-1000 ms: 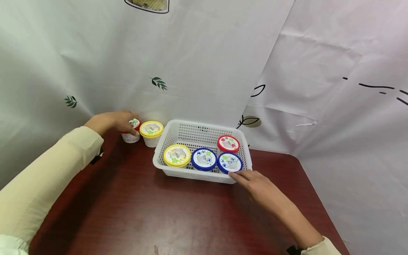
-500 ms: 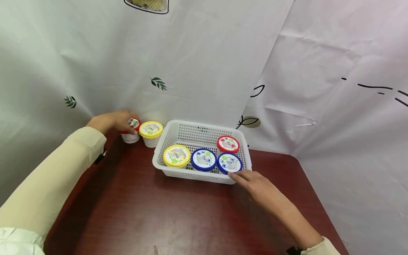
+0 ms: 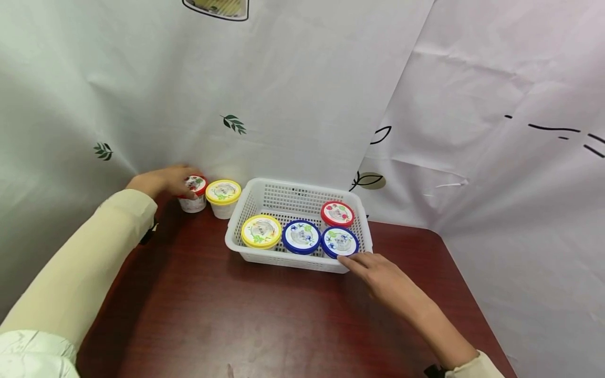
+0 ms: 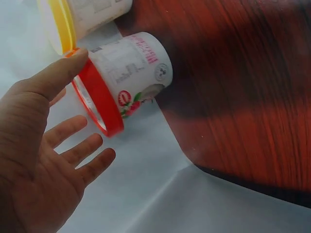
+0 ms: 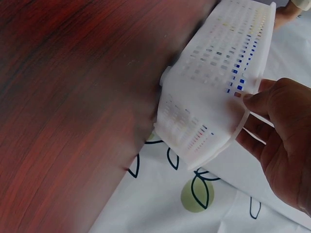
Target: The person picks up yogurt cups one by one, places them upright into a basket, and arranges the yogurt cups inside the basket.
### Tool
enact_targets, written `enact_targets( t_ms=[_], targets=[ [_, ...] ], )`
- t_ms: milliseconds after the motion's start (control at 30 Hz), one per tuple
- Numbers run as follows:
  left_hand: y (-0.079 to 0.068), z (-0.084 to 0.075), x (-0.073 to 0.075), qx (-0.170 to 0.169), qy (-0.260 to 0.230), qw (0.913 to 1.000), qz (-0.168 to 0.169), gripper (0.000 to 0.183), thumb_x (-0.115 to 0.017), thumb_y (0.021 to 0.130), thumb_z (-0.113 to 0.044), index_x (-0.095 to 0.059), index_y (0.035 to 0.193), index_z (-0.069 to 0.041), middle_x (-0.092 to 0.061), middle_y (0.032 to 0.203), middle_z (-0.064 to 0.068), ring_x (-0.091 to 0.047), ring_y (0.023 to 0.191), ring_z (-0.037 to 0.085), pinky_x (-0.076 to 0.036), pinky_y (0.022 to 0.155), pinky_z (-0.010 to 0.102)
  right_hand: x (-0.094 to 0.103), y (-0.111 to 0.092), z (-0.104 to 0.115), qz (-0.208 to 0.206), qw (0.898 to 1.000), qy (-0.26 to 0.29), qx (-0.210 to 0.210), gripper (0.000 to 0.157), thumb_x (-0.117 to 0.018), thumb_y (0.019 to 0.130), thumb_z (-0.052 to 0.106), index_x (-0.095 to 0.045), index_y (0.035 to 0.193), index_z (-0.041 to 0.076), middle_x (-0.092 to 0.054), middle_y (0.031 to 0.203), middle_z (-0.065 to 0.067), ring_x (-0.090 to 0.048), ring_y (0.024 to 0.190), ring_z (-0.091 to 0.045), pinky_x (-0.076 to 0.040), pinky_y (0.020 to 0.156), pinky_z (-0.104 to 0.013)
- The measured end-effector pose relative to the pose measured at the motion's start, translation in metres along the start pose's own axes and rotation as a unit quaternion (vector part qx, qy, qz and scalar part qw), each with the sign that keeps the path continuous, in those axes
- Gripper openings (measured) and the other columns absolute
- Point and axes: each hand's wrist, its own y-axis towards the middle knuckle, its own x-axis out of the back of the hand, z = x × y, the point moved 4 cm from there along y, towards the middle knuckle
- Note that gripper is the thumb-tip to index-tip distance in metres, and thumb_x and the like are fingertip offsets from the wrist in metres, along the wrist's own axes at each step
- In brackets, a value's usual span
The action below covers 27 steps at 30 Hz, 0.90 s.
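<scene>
Dark red wood grain is shown by the glossy desk [image 3: 283, 320], at whose far left a red-lidded tub [image 3: 194, 202] is touched at the lid [image 4: 103, 99] by the left hand [image 3: 171, 180], its fingers [image 4: 83, 148] spread loosely. Between that tub and the perforated white basket [image 3: 288, 259], gripped by the right hand [image 3: 382, 274] at its near right corner, a yellow-lidded tub [image 3: 224, 198] is set; inside, four round tubs [image 3: 301, 236] are held. Everything is backed by creased white cloth [image 3: 302, 94] printed with leaves [image 3: 233, 124].
</scene>
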Motion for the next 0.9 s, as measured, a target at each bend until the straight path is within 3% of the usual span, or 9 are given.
enact_targets(
  t_ms=[267, 500, 733, 900],
  targets=[
    [0.0035, 0.0059, -0.0072, -0.001, -0.002, 1.0, 0.005, 0.078, -0.082, 0.097, -0.022, -0.045, 0.162, 0.003, -0.038, 0.158, 0.049, -0.043, 0.144, 0.069, -0.043, 0.118, 0.083, -0.0007, -0.0002, -0.0011, 0.006, 1.0, 0.001, 0.0, 0.067, -0.087, 0.09, -0.006, -0.072, 0.151, 0.018, -0.079, 0.127, -0.004, -0.076, 0.116, -0.024, -0.065, 0.102, -0.042],
    [0.0047, 0.0078, -0.0046, 0.0, 0.017, 0.9998, 0.001, 0.084, -0.084, 0.095, -0.027, -0.045, 0.163, 0.002, -0.042, 0.159, 0.048, -0.042, 0.145, 0.071, -0.041, 0.119, 0.083, -0.0007, 0.0007, -0.0026, 0.009, 1.0, 0.005, 0.004, 0.068, -0.086, 0.089, -0.008, -0.072, 0.152, 0.017, -0.078, 0.127, -0.006, -0.075, 0.116, -0.025, -0.065, 0.102, -0.043],
    [0.0009, 0.005, 0.0001, 0.013, 0.009, 0.9995, 0.027, 0.088, -0.088, 0.09, -0.027, -0.047, 0.163, 0.0, -0.045, 0.159, 0.043, -0.047, 0.141, 0.063, -0.044, 0.117, 0.081, -0.0017, 0.0013, -0.0033, 0.003, 1.0, 0.001, 0.013, 0.069, -0.086, 0.087, -0.009, -0.073, 0.15, 0.016, -0.079, 0.125, -0.005, -0.076, 0.114, -0.024, -0.065, 0.101, -0.041],
    [0.0019, 0.0055, 0.0001, 0.021, 0.013, 0.9984, 0.051, 0.095, -0.092, 0.086, -0.024, -0.045, 0.165, -0.002, -0.039, 0.158, 0.044, -0.044, 0.141, 0.065, -0.045, 0.115, 0.083, -0.0019, 0.0015, -0.0039, -0.004, 1.0, -0.003, 0.019, 0.069, -0.088, 0.086, -0.008, -0.074, 0.148, 0.016, -0.079, 0.123, -0.005, -0.076, 0.112, -0.024, -0.065, 0.1, -0.041]
  ],
)
